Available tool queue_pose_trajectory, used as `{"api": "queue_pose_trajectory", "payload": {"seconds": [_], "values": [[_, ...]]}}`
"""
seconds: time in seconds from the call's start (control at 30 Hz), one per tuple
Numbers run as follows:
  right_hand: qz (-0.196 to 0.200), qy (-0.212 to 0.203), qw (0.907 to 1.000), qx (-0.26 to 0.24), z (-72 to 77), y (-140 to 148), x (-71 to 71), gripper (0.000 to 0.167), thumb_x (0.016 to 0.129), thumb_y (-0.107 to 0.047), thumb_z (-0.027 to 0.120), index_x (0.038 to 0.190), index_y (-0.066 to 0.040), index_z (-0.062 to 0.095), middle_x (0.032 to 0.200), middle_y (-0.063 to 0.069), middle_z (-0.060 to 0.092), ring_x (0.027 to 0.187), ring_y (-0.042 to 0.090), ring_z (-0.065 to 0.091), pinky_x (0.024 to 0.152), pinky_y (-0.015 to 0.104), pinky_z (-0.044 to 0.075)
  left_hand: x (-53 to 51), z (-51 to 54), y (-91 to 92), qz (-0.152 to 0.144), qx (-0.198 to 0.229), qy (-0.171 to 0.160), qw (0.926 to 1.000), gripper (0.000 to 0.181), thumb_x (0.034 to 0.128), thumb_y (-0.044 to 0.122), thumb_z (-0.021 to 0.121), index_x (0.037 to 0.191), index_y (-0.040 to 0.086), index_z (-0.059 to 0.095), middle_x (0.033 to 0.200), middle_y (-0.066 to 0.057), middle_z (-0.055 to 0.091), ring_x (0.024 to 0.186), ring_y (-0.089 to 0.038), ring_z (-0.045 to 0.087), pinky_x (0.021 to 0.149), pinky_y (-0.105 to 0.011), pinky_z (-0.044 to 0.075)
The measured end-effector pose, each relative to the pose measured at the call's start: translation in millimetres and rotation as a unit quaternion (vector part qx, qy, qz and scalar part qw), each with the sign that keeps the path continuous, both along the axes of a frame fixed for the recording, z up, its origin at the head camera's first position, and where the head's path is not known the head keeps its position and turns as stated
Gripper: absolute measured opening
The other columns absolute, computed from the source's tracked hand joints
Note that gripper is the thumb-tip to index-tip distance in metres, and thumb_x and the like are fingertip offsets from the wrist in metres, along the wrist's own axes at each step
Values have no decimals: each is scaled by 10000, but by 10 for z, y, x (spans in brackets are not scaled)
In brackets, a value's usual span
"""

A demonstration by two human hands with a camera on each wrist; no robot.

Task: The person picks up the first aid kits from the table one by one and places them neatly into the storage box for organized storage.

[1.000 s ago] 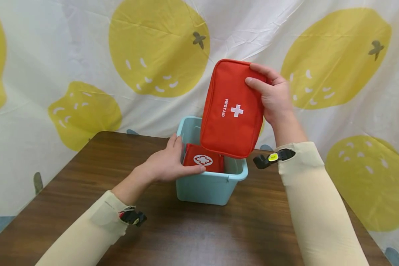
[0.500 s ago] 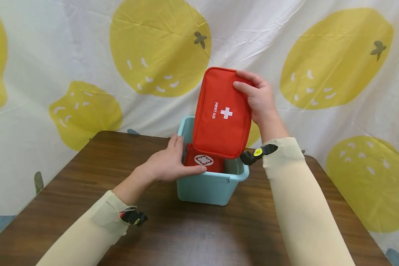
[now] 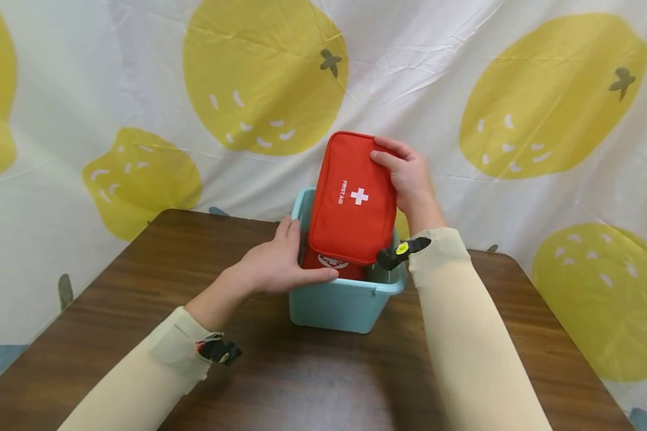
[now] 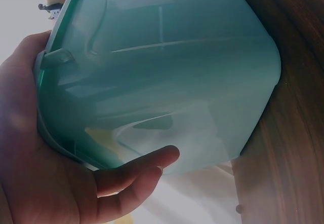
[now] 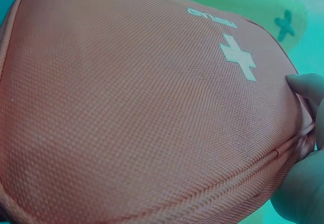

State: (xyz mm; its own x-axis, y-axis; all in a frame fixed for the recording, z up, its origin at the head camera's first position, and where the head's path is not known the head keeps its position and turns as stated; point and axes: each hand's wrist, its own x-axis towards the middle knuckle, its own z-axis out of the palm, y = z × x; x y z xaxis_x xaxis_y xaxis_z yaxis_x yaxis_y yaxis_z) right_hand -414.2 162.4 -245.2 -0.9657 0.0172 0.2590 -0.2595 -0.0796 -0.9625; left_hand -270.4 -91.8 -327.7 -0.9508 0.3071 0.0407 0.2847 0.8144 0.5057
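A red first-aid pouch [image 3: 351,209] with a white cross leans over the light-blue bin [image 3: 338,308], its lower end inside the opening. My right hand [image 3: 410,179] pinches the pouch at its upper right edge, thumb on the front. The right wrist view shows the same pouch [image 5: 152,102] close up. Beneath it, a second red pouch [image 3: 350,272] with a white round emblem lies in the bin, mostly covered. My left hand [image 3: 272,263] rests against the bin's left corner, thumb along the near rim, fingers extended along the outer side. The left wrist view shows these fingers [image 4: 147,165] on the bin wall.
The bin stands on a dark wooden table [image 3: 194,281]. Just behind the table hangs a white cloth [image 3: 404,78] printed with yellow lemons.
My right hand has brought the first-aid pouch left and down, its lower end now within the bin and covering more of the second pouch. My left hand has stayed at the bin.
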Motion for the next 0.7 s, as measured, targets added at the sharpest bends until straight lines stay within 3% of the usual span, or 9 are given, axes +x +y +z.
{"api": "queue_pose_trajectory", "payload": {"seconds": [0.23,0.43,0.7], "values": [[140,-187,9997,35,-154,-81,-24,338,999,-188,810,1334,-235,801,1231,8,725,924,177,753,806,272,656,14,0,24,24,1,-89,10000,1348,822,870,690,1745,81,105,1798,-109,155,1255,-311,641,940,-476,645],[236,-241,9993,152,-221,-134,-17,333,1007,-217,809,1338,-247,800,1260,8,720,926,181,753,806,277,657,10,10,20,92,42,-60,9999,1344,801,861,721,1730,90,132,1755,-95,212,1235,-297,637,913,-465,651],[363,-558,9964,528,-282,-197,17,333,1018,-234,797,1349,-269,797,1269,17,710,911,188,752,789,285,663,9,17,-13,173,-52,-124,9998,1367,806,864,712,1743,73,108,1802,-115,152,1312,-324,617,963,-492,645]]}}
